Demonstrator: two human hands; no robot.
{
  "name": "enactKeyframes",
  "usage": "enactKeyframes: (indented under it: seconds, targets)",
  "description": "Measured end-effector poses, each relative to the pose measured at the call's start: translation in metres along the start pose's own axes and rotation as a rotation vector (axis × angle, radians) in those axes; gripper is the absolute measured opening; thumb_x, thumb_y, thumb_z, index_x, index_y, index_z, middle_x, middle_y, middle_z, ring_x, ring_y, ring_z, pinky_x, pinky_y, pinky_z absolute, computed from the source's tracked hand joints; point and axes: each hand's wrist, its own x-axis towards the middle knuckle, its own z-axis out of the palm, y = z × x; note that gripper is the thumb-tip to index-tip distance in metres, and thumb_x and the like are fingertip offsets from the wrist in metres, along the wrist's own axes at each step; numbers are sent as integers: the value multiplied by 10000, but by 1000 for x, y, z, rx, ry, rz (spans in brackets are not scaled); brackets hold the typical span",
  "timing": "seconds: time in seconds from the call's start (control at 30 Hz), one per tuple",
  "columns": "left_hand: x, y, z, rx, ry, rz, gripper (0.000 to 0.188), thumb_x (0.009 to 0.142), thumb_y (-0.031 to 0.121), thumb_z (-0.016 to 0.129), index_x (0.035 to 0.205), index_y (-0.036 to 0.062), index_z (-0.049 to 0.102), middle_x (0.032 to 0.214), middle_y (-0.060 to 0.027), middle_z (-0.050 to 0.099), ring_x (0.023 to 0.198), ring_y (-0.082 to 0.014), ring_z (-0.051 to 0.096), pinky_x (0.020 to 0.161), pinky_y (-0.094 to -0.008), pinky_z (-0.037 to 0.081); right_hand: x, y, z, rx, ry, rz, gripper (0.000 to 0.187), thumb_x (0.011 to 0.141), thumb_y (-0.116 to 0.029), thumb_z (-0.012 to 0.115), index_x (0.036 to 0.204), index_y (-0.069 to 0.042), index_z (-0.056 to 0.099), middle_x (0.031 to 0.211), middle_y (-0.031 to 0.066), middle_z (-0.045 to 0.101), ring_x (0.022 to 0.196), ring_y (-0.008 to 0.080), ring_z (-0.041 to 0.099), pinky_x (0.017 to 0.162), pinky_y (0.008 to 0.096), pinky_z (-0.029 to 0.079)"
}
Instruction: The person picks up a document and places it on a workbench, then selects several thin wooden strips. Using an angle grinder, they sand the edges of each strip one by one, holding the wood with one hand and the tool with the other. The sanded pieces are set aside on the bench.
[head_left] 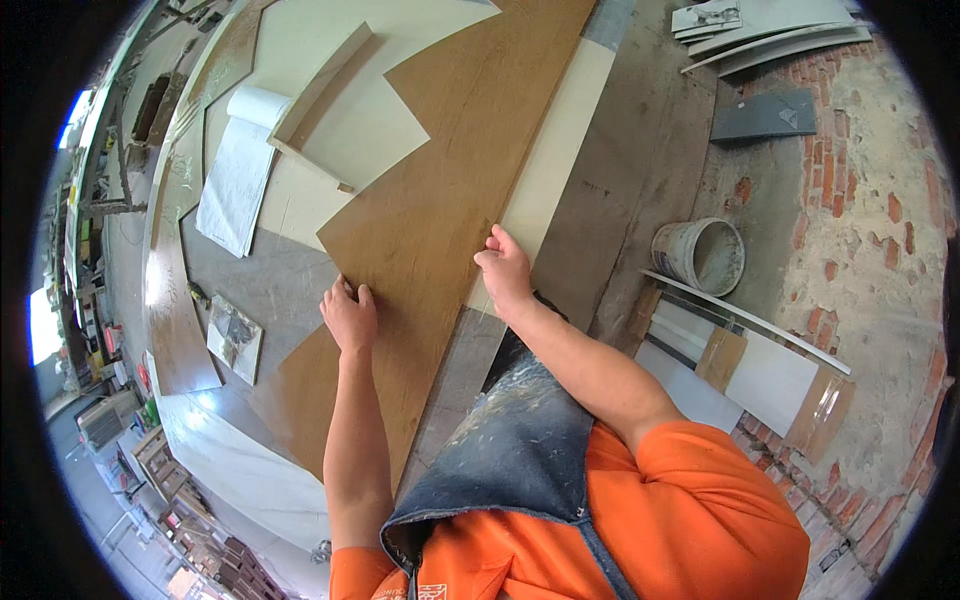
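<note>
A long brown wood-grain panel (440, 200) with a zigzag left edge lies slantwise in front of me. My left hand (350, 316) is closed at a notch in that edge, fingers curled and thumb over the panel. Across from it, my right hand (505, 268) pinches the straight right edge between thumb and fingers. Cream-coloured sheets (400, 35) lie beneath the panel and show along both sides. The undersides of both grips are hidden.
Left of the panel are a wooden L-shaped frame (325, 85), a paper pad (237, 175) and a small stained tile (235, 338). A second zigzag wood-grain piece (175, 325) lies along the far left. A bucket (698, 255), leaning boards (770, 380) and a brick wall (880, 230) stand at right.
</note>
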Motion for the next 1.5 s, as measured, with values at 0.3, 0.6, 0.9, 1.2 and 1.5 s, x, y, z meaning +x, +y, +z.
enactKeyframes:
  seconds: [0.3, 0.6, 0.9, 1.2, 1.5]
  targets:
    - [-5, 0, 0, 3, 20, 29, 502, 877, 137, 666, 1350, -22, 613, 1068, -156, 660, 1050, -336, 583, 963, -448, 477, 5, 16, -3, -45, -44, -23, 733, 848, 27, 635, 1552, 29, 429, 1269, 82, 570, 1032, 129, 580, 925, 283, 519]
    - [-8, -2, -1, -27, 8, 40, 508, 867, 143, 681, 1342, -24, 614, 1055, -156, 647, 1050, -346, 575, 973, -461, 469, 7, 22, -6, -46, -47, -58, 728, 848, 38, 637, 1547, 29, 432, 1203, 57, 555, 971, 122, 571, 893, 272, 524]
    - [-25, -6, 4, -39, 51, 58, 658, 861, 166, 717, 1462, -6, 512, 1239, -191, 625, 1180, -379, 551, 1071, -475, 426, 5, 17, -15, -40, -72, -97, 797, 843, -18, 659, 1583, 5, 363, 1216, 81, 563, 954, 147, 592, 879, 306, 543]
    - [-142, -72, -7, -6, 136, -258, 684, 881, 167, 721, 1483, -42, 470, 1445, -263, 530, 1376, -417, 457, 1179, -490, 357, 8, 5, -17, -192, -121, -1, 840, 823, 3, 660, 1604, -54, 358, 1207, 82, 546, 943, 152, 591, 860, 304, 540]
    - [-299, -98, 4, -16, 150, -728, 699, 879, 182, 712, 1486, -50, 455, 1477, -270, 502, 1391, -423, 451, 1185, -492, 365, 23, 16, -39, -203, -217, 33, 894, 846, 13, 693, 1638, -95, 291, 1115, 23, 553, 861, 101, 564, 674, 260, 505]
